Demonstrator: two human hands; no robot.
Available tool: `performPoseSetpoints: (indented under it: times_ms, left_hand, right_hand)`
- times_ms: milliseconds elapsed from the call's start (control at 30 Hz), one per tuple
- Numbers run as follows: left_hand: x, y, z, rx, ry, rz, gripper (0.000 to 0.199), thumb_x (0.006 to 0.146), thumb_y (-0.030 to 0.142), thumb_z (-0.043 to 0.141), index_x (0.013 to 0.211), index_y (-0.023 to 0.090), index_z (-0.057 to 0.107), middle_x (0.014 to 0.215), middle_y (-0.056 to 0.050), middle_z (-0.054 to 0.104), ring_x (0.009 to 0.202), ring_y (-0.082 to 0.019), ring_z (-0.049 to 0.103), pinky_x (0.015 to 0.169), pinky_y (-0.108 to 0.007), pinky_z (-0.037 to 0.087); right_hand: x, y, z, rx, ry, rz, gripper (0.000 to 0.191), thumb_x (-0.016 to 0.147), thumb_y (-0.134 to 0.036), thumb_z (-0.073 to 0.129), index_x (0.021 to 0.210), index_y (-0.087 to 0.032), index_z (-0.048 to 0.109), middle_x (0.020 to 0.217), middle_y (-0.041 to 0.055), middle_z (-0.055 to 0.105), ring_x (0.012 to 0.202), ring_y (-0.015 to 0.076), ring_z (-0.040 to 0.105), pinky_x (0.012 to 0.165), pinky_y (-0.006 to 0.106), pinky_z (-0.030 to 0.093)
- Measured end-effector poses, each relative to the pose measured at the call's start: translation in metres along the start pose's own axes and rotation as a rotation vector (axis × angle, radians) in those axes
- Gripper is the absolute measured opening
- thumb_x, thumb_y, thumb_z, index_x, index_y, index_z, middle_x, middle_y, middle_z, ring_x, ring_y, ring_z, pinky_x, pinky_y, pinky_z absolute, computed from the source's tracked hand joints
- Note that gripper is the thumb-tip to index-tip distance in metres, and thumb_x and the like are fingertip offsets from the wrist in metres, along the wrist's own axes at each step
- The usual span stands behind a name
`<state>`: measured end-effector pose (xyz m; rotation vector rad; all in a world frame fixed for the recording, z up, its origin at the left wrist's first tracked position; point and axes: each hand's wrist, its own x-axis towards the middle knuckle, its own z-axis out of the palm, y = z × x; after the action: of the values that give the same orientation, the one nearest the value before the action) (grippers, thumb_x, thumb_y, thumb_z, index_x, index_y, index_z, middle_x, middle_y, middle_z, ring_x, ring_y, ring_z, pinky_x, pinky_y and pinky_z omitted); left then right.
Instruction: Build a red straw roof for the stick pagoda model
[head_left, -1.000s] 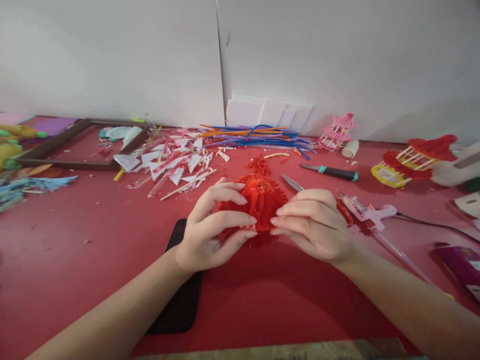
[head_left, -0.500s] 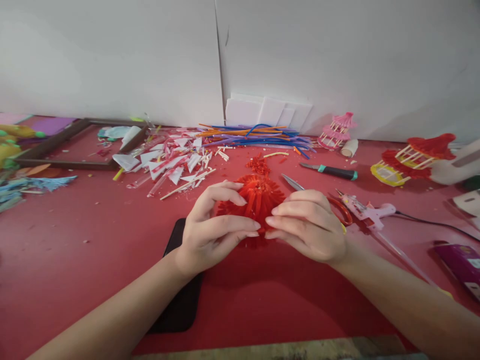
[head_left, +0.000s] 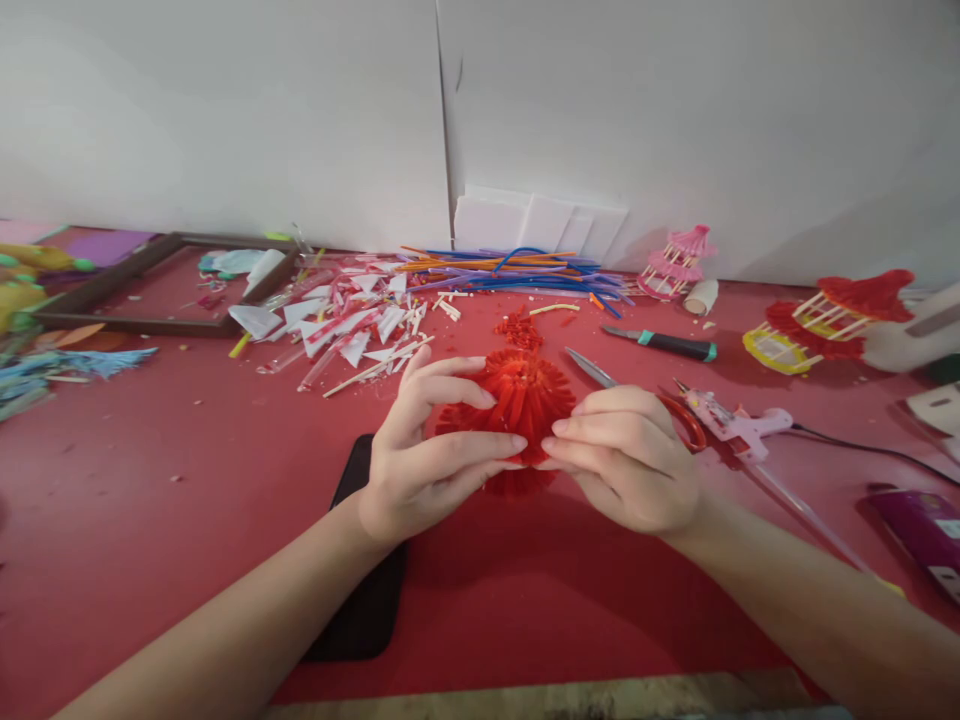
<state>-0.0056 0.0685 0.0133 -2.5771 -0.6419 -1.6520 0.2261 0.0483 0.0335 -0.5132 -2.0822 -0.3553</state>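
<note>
A red domed piece built from fuzzy pipe-cleaner strips fanning out from its top stands at the middle, between my hands. My left hand pinches its near left rim with thumb and forefinger, while the other fingers curl over its side. At the near right rim, the thumb and fingers of my right hand pinch close to the left fingertips. The piece's underside and the exact strip gripped are hidden. Just beyond it lies a small heap of red clippings.
Right of the hands lie scissors, a craft knife and a pink glue gun. A black phone rests under my left forearm. Coloured pipe cleaners, paper scraps and a red pagoda model sit farther back.
My right hand has shifted slightly right, widening the small space between the two hands' fingertips. Both hands still grip the red piece; more of its lower front edge shows.
</note>
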Motion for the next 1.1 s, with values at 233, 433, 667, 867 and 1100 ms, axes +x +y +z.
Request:
performPoseSetpoints:
  times_ms: [233, 433, 667, 867, 1100]
  left_hand:
    - [0.000, -0.001, 0.001, 0.030, 0.032, 0.024, 0.010, 0.094, 0.033, 0.071, 0.095, 0.023, 0.071, 0.106, -0.006, 0.061, 0.114, -0.026, 0.066, 0.101, -0.050, 0.057]
    - [-0.001, -0.001, 0.000, 0.010, 0.022, 0.015, 0.008, 0.095, 0.030, 0.069, 0.094, 0.021, 0.068, 0.107, -0.007, 0.060, 0.117, -0.027, 0.066, 0.107, -0.056, 0.052]
    - [0.000, 0.005, 0.000, 0.049, 0.022, 0.048, 0.012, 0.088, 0.021, 0.077, 0.097, 0.027, 0.072, 0.113, -0.005, 0.061, 0.123, -0.029, 0.063, 0.105, -0.055, 0.055]
    - [-0.001, 0.007, 0.000, 0.031, 0.004, 0.054, 0.011, 0.089, 0.015, 0.074, 0.097, 0.021, 0.070, 0.112, -0.007, 0.061, 0.120, -0.028, 0.064, 0.107, -0.056, 0.053]
    - [0.000, 0.007, -0.001, 0.049, -0.013, 0.071, 0.011, 0.089, 0.013, 0.071, 0.099, 0.018, 0.069, 0.112, -0.009, 0.061, 0.120, -0.029, 0.062, 0.108, -0.055, 0.052]
  right_hand:
    - [-0.002, 0.002, 0.003, 0.030, -0.007, 0.009, 0.008, 0.089, -0.013, 0.074, 0.097, -0.014, 0.074, 0.092, 0.0056, 0.077, 0.089, 0.0188, 0.070, 0.074, 0.033, 0.063]
    - [-0.004, 0.004, 0.001, 0.032, -0.015, -0.001, 0.006, 0.090, -0.011, 0.073, 0.096, -0.013, 0.074, 0.093, 0.0070, 0.077, 0.090, 0.0187, 0.069, 0.077, 0.033, 0.063]
    - [0.001, -0.005, 0.001, -0.010, -0.033, -0.014, 0.011, 0.094, -0.010, 0.064, 0.095, -0.013, 0.075, 0.092, 0.0069, 0.077, 0.092, 0.0189, 0.069, 0.081, 0.033, 0.063]
    - [-0.002, -0.003, 0.004, 0.031, -0.027, 0.005, 0.007, 0.092, -0.012, 0.069, 0.096, -0.012, 0.074, 0.094, 0.0085, 0.076, 0.093, 0.0202, 0.068, 0.083, 0.034, 0.061]
    - [-0.008, 0.006, 0.003, 0.020, -0.027, -0.005, 0.009, 0.092, -0.016, 0.072, 0.101, -0.018, 0.073, 0.095, 0.0037, 0.076, 0.092, 0.0175, 0.068, 0.078, 0.032, 0.062]
